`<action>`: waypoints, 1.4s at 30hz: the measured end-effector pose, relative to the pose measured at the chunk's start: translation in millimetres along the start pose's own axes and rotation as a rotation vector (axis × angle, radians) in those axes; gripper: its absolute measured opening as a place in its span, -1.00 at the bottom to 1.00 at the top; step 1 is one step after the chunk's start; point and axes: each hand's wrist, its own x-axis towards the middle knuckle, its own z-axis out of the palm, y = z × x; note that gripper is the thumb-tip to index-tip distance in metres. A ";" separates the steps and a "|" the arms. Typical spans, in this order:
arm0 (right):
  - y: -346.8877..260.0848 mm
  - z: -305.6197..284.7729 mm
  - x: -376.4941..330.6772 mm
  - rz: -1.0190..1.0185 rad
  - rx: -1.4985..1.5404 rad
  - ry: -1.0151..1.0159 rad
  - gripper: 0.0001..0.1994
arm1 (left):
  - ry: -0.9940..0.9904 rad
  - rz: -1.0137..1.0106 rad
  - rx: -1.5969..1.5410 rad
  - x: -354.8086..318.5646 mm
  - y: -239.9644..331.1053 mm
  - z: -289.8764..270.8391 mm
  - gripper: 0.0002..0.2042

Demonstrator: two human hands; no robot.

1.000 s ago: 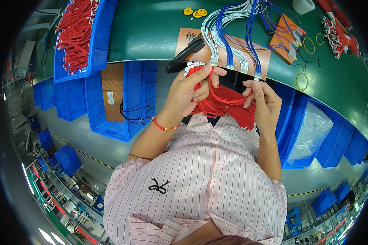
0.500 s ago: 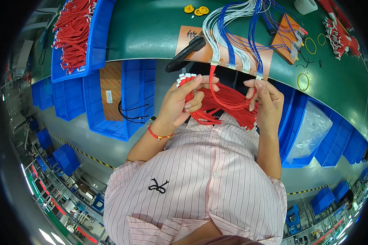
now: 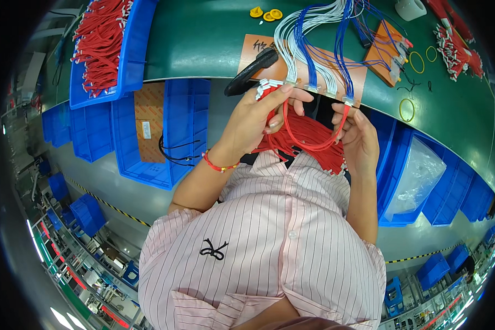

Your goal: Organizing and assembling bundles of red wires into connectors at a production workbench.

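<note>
My left hand (image 3: pixel 250 124) is closed around a bundle of red cables with white connector ends (image 3: pixel 268 84). Its thumb tip presses by a clear connector (image 3: pixel 290 82) at the board's front edge. From there a red cable (image 3: pixel 313 147) loops down and rises to another connector (image 3: pixel 348 101) under blue wires. Beside this connector is my right hand (image 3: pixel 362 137), fingers loosely curled and apart around the cable's upper end. White and blue wires (image 3: pixel 283 44) run from the orange board (image 3: pixel 253 48) back over the bench. More red cables (image 3: pixel 327 157) lie below my hands.
A blue bin of red cables (image 3: pixel 102 49) stands at the left of the green bench (image 3: pixel 203 38). A black handle-like object (image 3: pixel 253 71) overhangs the edge. Yellow caps (image 3: pixel 268 15), a second orange block (image 3: pixel 380 55) and yellow rings (image 3: pixel 407 110) lie on top. Blue bins (image 3: pixel 143 165) sit below.
My left hand has moved up and right with the red bundle, its thumb now at the left connector. My right thumb has come away from the right connector, and the cable loop has shifted.
</note>
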 end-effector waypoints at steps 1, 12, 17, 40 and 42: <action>3.0 -9.9 1.4 0.032 -0.060 -0.057 -0.75 | 0.012 -0.004 0.022 2.0 0.8 0.0 -0.63; 74.9 16.6 48.3 -0.618 -1.316 -0.325 -0.83 | 0.020 0.067 -0.014 6.7 -8.8 3.2 -0.63; 61.7 17.2 46.5 -0.242 -0.974 -0.351 -0.88 | -0.114 0.055 -0.058 -17.5 -17.1 9.1 -0.60; 5.7 41.6 -14.4 -0.506 -0.859 -0.253 -0.76 | 0.076 0.149 -0.083 -17.4 -23.8 18.0 -0.71; -1.6 26.1 -21.5 -0.099 -0.693 -0.280 -0.76 | 0.097 0.160 -0.095 -12.3 -24.5 11.8 -0.71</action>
